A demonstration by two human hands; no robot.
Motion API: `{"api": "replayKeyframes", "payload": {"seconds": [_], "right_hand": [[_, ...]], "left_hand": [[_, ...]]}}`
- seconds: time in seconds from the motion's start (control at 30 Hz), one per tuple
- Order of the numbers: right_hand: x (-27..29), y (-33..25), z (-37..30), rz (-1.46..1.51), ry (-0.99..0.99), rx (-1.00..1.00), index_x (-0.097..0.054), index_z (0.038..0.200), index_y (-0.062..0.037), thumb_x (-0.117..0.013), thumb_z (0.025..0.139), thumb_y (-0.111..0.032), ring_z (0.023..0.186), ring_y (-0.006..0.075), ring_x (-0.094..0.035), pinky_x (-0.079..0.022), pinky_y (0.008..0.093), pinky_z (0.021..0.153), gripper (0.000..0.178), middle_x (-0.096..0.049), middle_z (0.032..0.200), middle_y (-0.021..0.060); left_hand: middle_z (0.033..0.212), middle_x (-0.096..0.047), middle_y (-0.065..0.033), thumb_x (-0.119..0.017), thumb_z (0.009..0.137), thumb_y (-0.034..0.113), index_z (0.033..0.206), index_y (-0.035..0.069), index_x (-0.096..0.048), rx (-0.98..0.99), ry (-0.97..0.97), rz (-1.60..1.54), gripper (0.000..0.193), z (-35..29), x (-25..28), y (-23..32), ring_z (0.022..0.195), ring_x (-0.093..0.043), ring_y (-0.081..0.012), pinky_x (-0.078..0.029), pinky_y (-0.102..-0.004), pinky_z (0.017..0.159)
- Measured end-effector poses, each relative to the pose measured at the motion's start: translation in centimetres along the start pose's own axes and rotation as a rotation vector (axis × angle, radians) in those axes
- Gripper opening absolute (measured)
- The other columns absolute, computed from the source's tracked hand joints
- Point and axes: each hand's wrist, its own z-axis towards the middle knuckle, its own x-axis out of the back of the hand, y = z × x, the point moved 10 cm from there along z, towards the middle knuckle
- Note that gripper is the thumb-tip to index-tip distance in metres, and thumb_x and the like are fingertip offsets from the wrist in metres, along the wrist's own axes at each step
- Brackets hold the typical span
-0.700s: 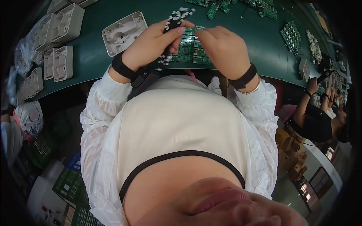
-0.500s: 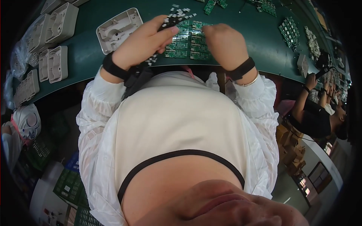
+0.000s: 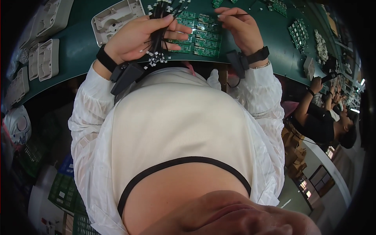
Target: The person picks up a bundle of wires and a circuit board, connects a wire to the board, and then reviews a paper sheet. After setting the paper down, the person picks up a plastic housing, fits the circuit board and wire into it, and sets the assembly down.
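My left hand [image 3: 131,35] is closed by its thumb around a bundle of black cables [image 3: 158,35] with small white connectors at both ends. Its other fingers extend out beneath the bundle. To the right, my right hand [image 3: 247,34] pinches a thin black cable [image 3: 238,15] between thumb and forefinger; part of the cable is hidden by the fingers. Between the hands, green circuit boards [image 3: 206,42] lie in two columns on the green table [image 3: 270,43]. An off-white plastic housing [image 3: 113,24] rests open side up beside my left hand.
More plastic housings [image 3: 49,58] stand at the left. On the right lie another group of circuit boards [image 3: 298,34], a pile of small white parts [image 3: 321,47] and a housing on edge [image 3: 309,67]. A co-worker [image 3: 317,121] sits farther right. Green crates [image 3: 62,192] are below left.
My left hand has turned palm up, fingers spreading under the cable bundle, which now hangs more upright. My right hand has lifted from the boards and turned, with a thin cable showing in its fingers.
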Motion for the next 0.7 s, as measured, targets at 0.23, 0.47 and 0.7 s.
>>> {"api": "replayKeyframes", "payload": {"seconds": [0.23, 0.47, 0.7], "right_hand": [[0.6, -1.1, 0.0, 0.029, 0.078, 0.112, -0.068, 0.100, -0.0015, -0.068, 0.090, -0.003, 0.090, 0.0181, -0.068, -0.054, 0.0272, 0.078, 0.010, -0.071, 0.107, 0.0132], [-0.6, -2.1, -0.8, -0.180, 0.137, 0.155, -0.069, 0.097, -0.0014, -0.073, 0.089, -0.010, 0.082, 0.0168, -0.068, -0.051, 0.0249, 0.068, 0.013, -0.071, 0.103, 0.0097], [-3.3, -2.8, -0.2, -0.664, 0.163, 0.186, -0.071, 0.089, 0.0002, -0.075, 0.084, 0.000, 0.070, 0.0082, -0.064, -0.052, 0.0235, 0.064, 0.006, -0.070, 0.078, 0.0046]], "left_hand": [[0.133, -0.060, -0.0198, -0.047, 0.107, 0.025, 0.117, -0.006, -0.059, 0.085, 0.013, -0.128, 0.035, 2.1, 0.5, -3.6, 0.122, -0.062, -0.0267, -0.057, -0.0338, 0.097], [0.149, -0.047, -0.0187, -0.037, 0.110, 0.027, 0.144, -0.009, -0.041, 0.015, 0.076, -0.154, 0.050, 1.8, 1.6, -3.7, 0.136, -0.050, -0.0280, -0.044, -0.0358, 0.113], [0.150, -0.046, -0.0178, -0.036, 0.110, 0.027, 0.143, -0.009, -0.041, -0.023, 0.080, -0.193, 0.049, 1.4, 1.7, -3.3, 0.138, -0.047, -0.0282, -0.043, -0.0362, 0.113]]}}
